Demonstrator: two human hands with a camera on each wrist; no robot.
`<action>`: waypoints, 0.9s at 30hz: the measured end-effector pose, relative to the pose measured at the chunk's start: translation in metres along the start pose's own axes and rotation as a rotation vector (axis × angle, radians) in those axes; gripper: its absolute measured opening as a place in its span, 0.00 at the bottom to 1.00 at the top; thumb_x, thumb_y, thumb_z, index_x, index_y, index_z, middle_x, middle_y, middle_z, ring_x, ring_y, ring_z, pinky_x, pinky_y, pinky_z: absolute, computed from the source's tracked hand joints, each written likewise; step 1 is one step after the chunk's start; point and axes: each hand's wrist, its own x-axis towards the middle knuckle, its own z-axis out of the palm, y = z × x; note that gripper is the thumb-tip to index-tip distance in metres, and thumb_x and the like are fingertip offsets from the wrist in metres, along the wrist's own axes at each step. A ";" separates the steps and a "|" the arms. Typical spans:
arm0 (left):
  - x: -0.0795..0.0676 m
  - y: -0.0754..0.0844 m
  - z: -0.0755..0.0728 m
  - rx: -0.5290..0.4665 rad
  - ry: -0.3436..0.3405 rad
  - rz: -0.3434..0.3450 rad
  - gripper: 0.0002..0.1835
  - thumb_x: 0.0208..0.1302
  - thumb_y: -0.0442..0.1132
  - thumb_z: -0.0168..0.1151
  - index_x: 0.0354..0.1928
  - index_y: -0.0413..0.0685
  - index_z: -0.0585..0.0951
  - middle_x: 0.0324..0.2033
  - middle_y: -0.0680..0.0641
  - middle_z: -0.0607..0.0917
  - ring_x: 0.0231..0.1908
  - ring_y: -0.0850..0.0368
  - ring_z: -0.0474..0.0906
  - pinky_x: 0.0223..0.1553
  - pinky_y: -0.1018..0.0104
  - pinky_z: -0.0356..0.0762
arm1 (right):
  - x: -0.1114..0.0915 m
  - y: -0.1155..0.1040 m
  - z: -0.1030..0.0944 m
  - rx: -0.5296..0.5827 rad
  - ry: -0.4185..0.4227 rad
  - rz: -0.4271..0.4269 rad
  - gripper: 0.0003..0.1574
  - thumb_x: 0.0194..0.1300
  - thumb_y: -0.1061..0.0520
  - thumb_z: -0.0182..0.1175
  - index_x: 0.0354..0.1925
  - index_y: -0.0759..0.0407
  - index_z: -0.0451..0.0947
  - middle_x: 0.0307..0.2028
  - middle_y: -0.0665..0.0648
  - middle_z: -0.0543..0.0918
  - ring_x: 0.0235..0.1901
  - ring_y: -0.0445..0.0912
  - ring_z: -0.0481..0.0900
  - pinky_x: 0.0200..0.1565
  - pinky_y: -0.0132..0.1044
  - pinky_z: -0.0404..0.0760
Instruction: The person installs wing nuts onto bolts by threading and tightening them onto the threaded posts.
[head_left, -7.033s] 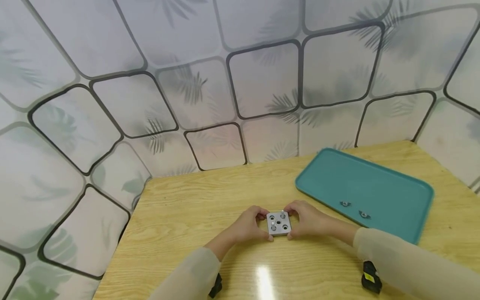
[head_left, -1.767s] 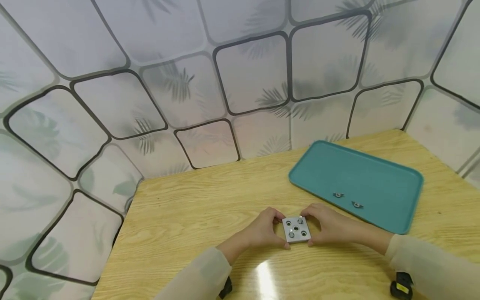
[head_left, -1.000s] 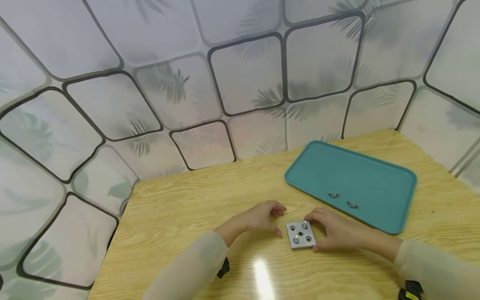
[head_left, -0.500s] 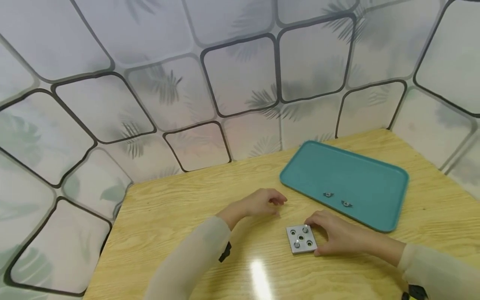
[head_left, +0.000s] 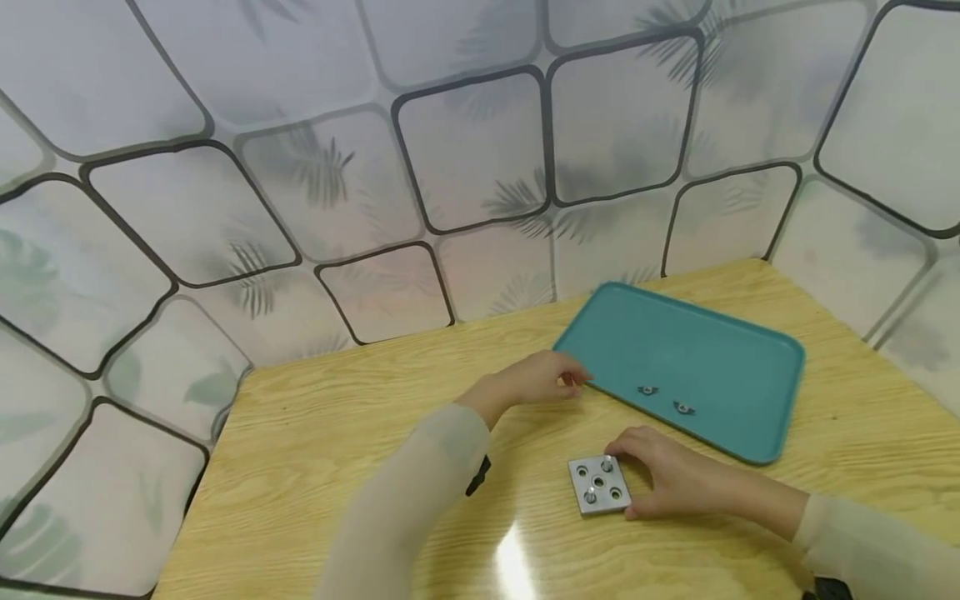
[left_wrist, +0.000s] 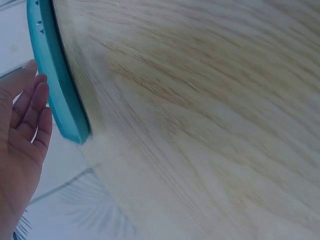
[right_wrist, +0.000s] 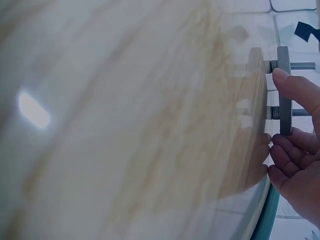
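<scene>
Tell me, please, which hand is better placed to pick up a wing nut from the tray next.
Probably the left hand: it holds nothing and is beside the teal tray bearing the wing nuts, while the right hand is occupied, gripping the metal plate.

Square plate [head_left: 600, 488]: silver-grey, with shiny silver bolts [head_left: 590, 495]. Tabletop [head_left: 300, 483]: yellow wood with wavy, darker grain. Tray [head_left: 720, 350], towards the tabletop's far right corner: uniform teal. Wing nuts [head_left: 648, 390], along the tray's front edge: dark grey. Sleeves [head_left: 405, 492]: cream. Wall covering [head_left: 480, 158]: whitish, patterned with rounded black and grey outlines and grey-green fronds.
</scene>
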 end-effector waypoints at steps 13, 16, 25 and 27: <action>0.054 0.023 0.006 0.038 -0.017 -0.021 0.18 0.69 0.40 0.55 0.60 0.48 0.76 0.54 0.50 0.79 0.53 0.60 0.75 0.52 0.75 0.70 | -0.004 -0.001 0.000 0.050 -0.033 0.033 0.40 0.49 0.39 0.71 0.54 0.58 0.72 0.50 0.48 0.75 0.53 0.49 0.71 0.53 0.48 0.73; 0.063 0.026 0.009 0.067 -0.032 -0.017 0.19 0.69 0.41 0.56 0.60 0.49 0.75 0.55 0.51 0.79 0.53 0.61 0.74 0.52 0.76 0.70 | -0.006 -0.002 0.001 0.055 -0.035 0.049 0.40 0.48 0.40 0.71 0.54 0.57 0.72 0.50 0.47 0.74 0.53 0.48 0.71 0.54 0.48 0.72; 0.084 0.042 0.026 0.247 -0.076 0.006 0.20 0.69 0.44 0.55 0.63 0.58 0.73 0.56 0.54 0.76 0.56 0.63 0.71 0.55 0.75 0.67 | -0.006 -0.003 0.000 0.042 -0.023 0.030 0.39 0.47 0.43 0.73 0.53 0.58 0.73 0.50 0.48 0.75 0.52 0.48 0.71 0.53 0.47 0.73; 0.086 0.046 0.030 0.275 -0.083 0.011 0.19 0.70 0.43 0.53 0.62 0.60 0.74 0.55 0.55 0.75 0.55 0.64 0.70 0.55 0.75 0.67 | -0.005 -0.003 0.001 0.039 -0.030 0.030 0.39 0.47 0.43 0.73 0.54 0.58 0.72 0.50 0.48 0.75 0.52 0.47 0.71 0.53 0.46 0.73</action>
